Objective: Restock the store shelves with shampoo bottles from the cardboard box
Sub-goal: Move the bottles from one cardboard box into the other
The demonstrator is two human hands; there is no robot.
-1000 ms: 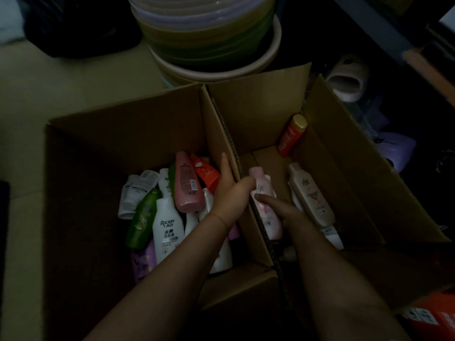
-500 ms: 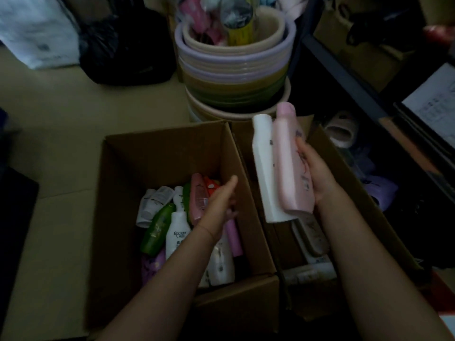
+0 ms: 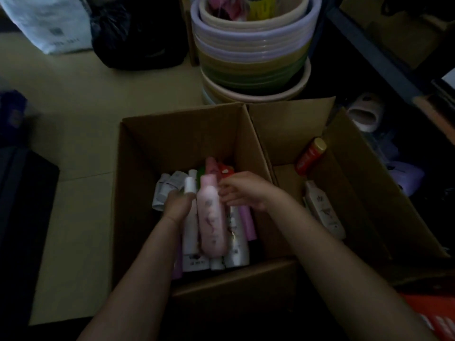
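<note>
Where bottles crowd the cardboard box [image 3: 177,134], labels blur — unreadable.

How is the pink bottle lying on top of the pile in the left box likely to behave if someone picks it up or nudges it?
The pink bottle looks like smooth, rounded plastic, so it may be somewhat slippery in a grip. It lies lengthwise on other bottles in the left box, so a nudge could roll or slide it. It probably stays stiff rather than floppy.

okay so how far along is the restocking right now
Barely begun. No bottle shows on any shelf. Both hands, left hand and right hand, sit in the left cardboard box around a pink bottle and white bottle. Many bottles remain there, plus some in the right box.
</note>
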